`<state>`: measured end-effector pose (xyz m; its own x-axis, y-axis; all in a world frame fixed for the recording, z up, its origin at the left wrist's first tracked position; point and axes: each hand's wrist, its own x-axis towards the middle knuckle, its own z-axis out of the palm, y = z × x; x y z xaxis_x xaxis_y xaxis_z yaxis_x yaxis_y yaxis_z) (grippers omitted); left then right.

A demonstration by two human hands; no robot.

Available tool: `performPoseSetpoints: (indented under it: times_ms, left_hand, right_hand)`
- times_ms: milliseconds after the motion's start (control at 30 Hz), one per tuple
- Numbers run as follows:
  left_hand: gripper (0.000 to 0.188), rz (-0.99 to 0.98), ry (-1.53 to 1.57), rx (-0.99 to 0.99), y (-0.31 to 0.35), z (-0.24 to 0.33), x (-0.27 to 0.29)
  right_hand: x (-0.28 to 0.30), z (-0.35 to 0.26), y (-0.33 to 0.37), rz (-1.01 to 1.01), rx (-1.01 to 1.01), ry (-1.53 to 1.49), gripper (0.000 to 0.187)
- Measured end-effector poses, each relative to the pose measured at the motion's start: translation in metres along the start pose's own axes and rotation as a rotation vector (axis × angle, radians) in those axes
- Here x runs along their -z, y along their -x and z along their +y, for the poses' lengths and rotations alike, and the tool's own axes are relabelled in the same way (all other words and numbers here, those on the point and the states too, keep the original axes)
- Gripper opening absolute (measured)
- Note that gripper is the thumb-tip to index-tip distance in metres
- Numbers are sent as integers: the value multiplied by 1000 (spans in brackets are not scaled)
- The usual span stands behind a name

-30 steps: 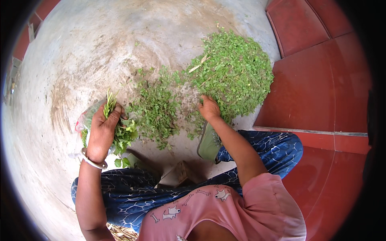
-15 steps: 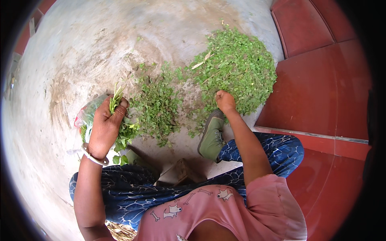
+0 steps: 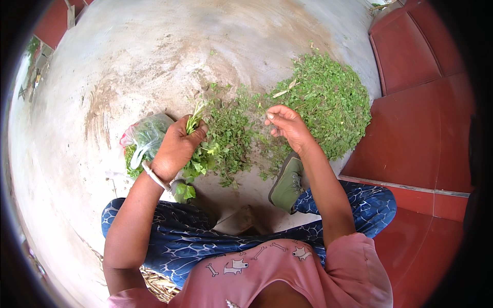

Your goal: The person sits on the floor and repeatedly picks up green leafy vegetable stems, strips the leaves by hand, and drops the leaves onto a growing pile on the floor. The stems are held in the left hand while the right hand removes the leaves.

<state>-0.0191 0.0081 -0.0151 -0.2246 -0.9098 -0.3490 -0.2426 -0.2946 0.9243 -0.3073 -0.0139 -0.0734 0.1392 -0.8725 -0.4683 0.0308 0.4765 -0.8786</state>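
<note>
In my left hand [image 3: 178, 146] is a bunch of leafy greens [image 3: 197, 161], the pale stems poking up past my thumb and the leaves hanging below. My right hand [image 3: 288, 126] is raised between two heaps, its fingers loosely bent and apart, with nothing visible in them. A small pale scrap [image 3: 260, 105] shows just beside its fingertips. Under and around my left hand lies a thin spread of plucked leaves [image 3: 231, 138]. Beyond my right hand is a larger green heap [image 3: 328, 102]. A clear plastic bag [image 3: 151, 133] with greens in it sits left of my left hand.
Red tiled steps [image 3: 405, 133] rise along the right side. My green shoe [image 3: 287, 185] is planted by the large heap's near edge. Between my legs is a small brown block-like object [image 3: 246, 218]. Dry straw [image 3: 159, 285] shows at lower left, on the concrete floor [image 3: 133, 61].
My right hand has risen slightly and left from the large heap, its fingers loosening from a closed fist. My left hand still grips the greens; the whole view has shifted.
</note>
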Motion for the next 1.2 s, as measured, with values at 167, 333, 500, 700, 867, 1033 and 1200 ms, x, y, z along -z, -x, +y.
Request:
performPoseSetpoints:
  times_ms: [167, 333, 500, 700, 867, 1033, 1200]
  left_hand:
    - [11, 72, 140, 30, -1, 0, -6]
    - [12, 106, 302, 70, -3, -5, -6]
    - [14, 109, 389, 126, 0, -2, -6]
    - [15, 60, 455, 97, 4, -3, -6]
    - [12, 19, 404, 35, 0, -9, -6]
    - [6, -23, 391, 41, 4, -1, -7]
    - [11, -46, 385, 60, 2, -3, -8]
  right_hand:
    - [-46, -8, 13, -154, -28, -279, 12]
    - [-95, -11, 27, -186, -10, -313, 12]
    - [-125, -4, 29, -162, 56, -250, 13]
    - [-137, 7, 31, -197, 147, -164, 6]
    - [-138, 9, 35, -207, 162, -134, 5]
    - [-132, 10, 34, -248, 136, -111, 8]
    - [-129, 2, 41, -272, 96, -168, 11]
